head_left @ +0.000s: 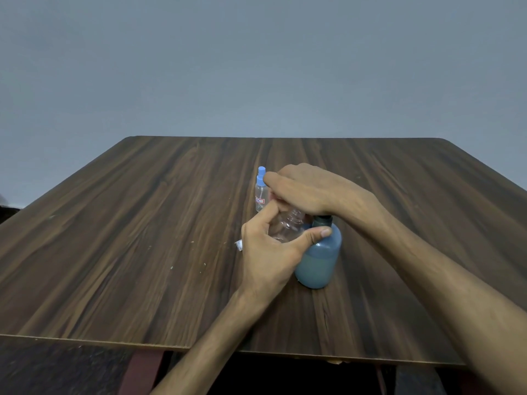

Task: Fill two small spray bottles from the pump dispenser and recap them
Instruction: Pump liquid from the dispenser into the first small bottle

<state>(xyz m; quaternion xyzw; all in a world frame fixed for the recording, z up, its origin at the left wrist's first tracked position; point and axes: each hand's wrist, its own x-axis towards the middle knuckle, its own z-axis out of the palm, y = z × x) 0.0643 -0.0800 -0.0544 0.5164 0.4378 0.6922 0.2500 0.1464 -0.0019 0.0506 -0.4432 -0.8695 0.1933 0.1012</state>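
Clear uncapped bottle [285,226] gripped in left hand [268,252], mouth tucked under pump dispenser [319,255] spout to catch output. Right hand [310,189] fingers curled, pressing pump head. Second, capped bottle [261,189] waits at 11 o'clock.

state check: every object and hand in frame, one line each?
Pump dispenser: upright on the table, partly filled with blue liquid, pump head covered by the right hand.
Clear bottle: uncapped, held beside the dispenser, looks empty.
Capped spray bottle: upright behind, blue cap on, fill level unclear.
Left hand: gripping the clear bottle.
Right hand: resting on the pump head.
Small white piece: lying on the table, mostly hidden.
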